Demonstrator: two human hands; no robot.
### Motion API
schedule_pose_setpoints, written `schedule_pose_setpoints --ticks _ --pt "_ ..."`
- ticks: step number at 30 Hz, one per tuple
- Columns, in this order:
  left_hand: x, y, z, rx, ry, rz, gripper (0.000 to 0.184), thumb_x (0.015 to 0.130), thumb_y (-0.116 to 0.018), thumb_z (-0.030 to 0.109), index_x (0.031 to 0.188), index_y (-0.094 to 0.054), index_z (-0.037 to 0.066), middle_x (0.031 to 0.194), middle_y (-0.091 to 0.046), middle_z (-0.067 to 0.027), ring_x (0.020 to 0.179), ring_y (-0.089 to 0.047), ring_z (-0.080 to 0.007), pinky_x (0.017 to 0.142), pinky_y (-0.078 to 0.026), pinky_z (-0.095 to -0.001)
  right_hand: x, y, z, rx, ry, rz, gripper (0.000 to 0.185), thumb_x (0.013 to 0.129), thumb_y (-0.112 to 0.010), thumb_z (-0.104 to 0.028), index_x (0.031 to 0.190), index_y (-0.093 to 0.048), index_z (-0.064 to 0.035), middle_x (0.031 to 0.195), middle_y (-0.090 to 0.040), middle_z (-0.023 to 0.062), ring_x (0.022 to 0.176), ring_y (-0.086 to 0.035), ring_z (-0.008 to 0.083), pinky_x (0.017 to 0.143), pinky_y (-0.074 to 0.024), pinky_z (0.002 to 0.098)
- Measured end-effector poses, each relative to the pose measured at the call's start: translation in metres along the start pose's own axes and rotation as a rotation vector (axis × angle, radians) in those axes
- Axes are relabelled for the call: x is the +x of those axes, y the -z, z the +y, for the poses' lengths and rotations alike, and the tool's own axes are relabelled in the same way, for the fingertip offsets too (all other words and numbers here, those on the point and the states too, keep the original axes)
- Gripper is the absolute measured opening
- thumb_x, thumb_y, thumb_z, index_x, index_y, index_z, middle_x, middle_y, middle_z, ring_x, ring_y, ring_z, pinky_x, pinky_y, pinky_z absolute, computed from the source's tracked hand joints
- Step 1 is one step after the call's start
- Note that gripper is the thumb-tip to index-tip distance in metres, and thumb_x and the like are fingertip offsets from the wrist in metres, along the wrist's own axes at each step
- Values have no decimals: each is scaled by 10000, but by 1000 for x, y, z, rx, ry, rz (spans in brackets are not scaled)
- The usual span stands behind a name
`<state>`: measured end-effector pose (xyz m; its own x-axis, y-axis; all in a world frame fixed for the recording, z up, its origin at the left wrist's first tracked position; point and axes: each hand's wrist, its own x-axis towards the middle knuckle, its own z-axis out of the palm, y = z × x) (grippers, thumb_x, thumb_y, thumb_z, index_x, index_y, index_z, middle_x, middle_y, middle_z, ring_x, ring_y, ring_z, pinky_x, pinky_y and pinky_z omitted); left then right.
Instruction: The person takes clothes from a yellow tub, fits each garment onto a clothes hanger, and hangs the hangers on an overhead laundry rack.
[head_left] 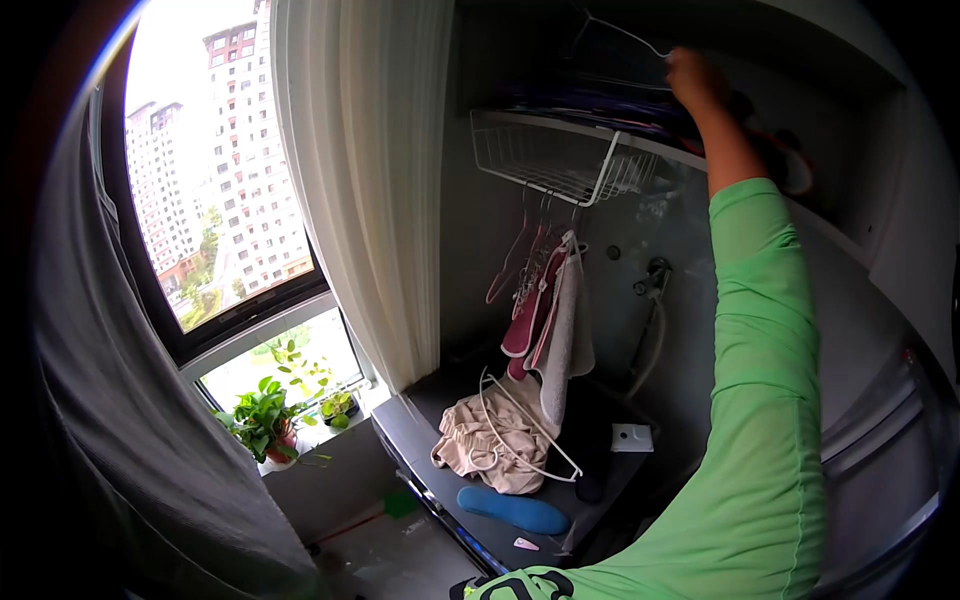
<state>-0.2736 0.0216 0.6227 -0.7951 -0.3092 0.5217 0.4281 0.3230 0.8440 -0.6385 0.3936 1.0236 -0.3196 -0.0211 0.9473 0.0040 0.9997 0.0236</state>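
My right hand (pixel 697 80) is raised to the upper shelf at the top right, its fingers closed on a thin white clothes hanger (pixel 630 36). Part of that hanger is lost in the dark of the shelf. Below, on a dark grey top (pixel 610 500), a second white hanger (pixel 535 440) lies across a crumpled beige garment (pixel 485 440). A blue insole (pixel 513 510) is in front of the garment. My left hand is out of the frame.
A white wire basket (pixel 545 155) hangs under the shelf (pixel 690 155). Beneath it hang pink hangers (pixel 508 265) and cloths (pixel 562 320). A tap (pixel 655 275) with a hose is on the wall. Curtains (pixel 365 180) and potted plants (pixel 265 415) are by the window.
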Motion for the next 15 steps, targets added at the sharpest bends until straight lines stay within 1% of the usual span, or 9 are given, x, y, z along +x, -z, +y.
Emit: schedule_pose_setpoints --ticks 1,4,7,10,13,15 --pt "0 0 0 -1 -2 -2 342 900 -525 226 1143 -530 -15 1011 -605 -71 891 -603 -168 768 -514 -313 2 -2 2 -29 -30 19 247 873 -544 -211 1100 -640 -199 1071 -654 113 1000 -619 334 831 -493 443" --pt "-3 1 -1 -3 -3 -2 342 899 -532 225 1146 -528 -13 1011 -605 -66 891 -602 -163 768 -513 -311 -13 12 -7 -176 -1 5 247 867 -550 -220 1095 -644 -206 1059 -659 113 983 -626 329 821 -499 439" --pt "-8 3 -2 9 0 8 343 898 -539 224 1149 -526 -10 1010 -604 -62 891 -600 -159 768 -512 -308 -17 11 -12 38 281 72 246 896 -493 -233 1086 -638 -174 914 -689 72 886 -652 299 760 -499 420" --pt "-15 5 -3 14 13 24 344 898 -547 223 1152 -524 -8 1010 -603 -57 892 -599 -154 767 -511 -306 -13 15 -24 241 263 40 245 890 -509 -243 1088 -644 -188 855 -688 58 816 -663 267 720 -504 397" --pt "-23 13 -2 30 24 52 345 897 -554 222 1155 -523 -5 1010 -603 -53 892 -598 -149 767 -509 -303 -11 16 -27 90 269 129 241 902 -513 -236 1084 -647 -152 808 -678 57 758 -661 206 669 -503 354" --pt "-33 22 -2 41 30 82 346 897 -558 222 1157 -521 -4 1009 -602 -50 892 -597 -146 767 -509 -302 -16 24 -31 299 336 51 230 914 -511 -211 1073 -644 -111 785 -671 64 721 -654 177 646 -503 320"
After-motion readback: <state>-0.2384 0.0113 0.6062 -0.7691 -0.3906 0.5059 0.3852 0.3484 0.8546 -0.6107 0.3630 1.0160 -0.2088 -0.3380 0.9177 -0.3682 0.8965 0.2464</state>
